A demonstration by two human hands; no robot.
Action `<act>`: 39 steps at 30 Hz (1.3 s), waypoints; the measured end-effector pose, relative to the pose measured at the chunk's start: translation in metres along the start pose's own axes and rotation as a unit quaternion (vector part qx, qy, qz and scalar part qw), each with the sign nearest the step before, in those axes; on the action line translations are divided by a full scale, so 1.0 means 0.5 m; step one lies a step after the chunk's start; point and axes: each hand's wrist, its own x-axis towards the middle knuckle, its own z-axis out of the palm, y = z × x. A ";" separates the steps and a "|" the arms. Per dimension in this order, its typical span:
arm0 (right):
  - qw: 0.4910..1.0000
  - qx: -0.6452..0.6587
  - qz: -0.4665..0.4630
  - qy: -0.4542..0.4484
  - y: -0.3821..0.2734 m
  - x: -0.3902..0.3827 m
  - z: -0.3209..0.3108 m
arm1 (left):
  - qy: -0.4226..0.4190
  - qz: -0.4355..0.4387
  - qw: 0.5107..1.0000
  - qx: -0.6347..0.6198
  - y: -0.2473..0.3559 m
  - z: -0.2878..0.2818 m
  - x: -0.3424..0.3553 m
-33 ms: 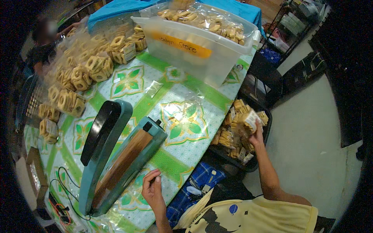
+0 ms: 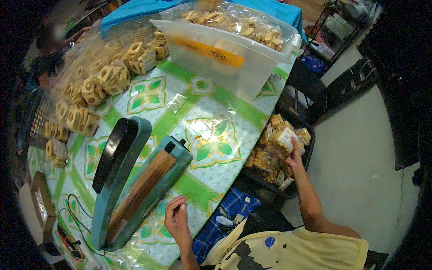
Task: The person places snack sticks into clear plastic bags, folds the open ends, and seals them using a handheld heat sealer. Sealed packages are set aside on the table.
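My right hand (image 2: 294, 156) grips a clear pack of ring-shaped biscuits (image 2: 282, 140) with a white label, over a black tray (image 2: 302, 168) of similar packs at the table's right side. My left hand (image 2: 177, 211) hangs empty near the table's front edge, fingers loosely bent and open. Beside it lies a teal sealing machine (image 2: 180, 155) with a brown strip and its black-topped arm (image 2: 118, 148) raised.
Bagged biscuits (image 2: 112, 80) cover the back left of the patterned table (image 2: 211, 180). A translucent bin (image 2: 211, 76) holds more at the back. A person (image 2: 49, 58) is at far left; cables (image 2: 74, 211), a black rack (image 2: 328, 36) and blue plaid cloth (image 2: 234, 202) surround the table.
The pack in my right hand has tilted and shifted slightly. My left hand and the sealing machine look unmoved.
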 end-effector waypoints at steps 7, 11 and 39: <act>0.983 -0.132 0.121 0.030 0.194 0.219 0.020 | 0.008 -0.017 0.999 0.033 -0.004 0.019 0.004; 0.981 -0.135 0.142 0.012 0.245 0.238 0.105 | 0.024 -0.018 0.999 0.034 -0.006 0.015 0.001; 0.473 -0.613 -0.627 -0.085 -0.379 0.339 1.313 | -0.001 0.053 0.991 0.124 -0.009 0.010 -0.004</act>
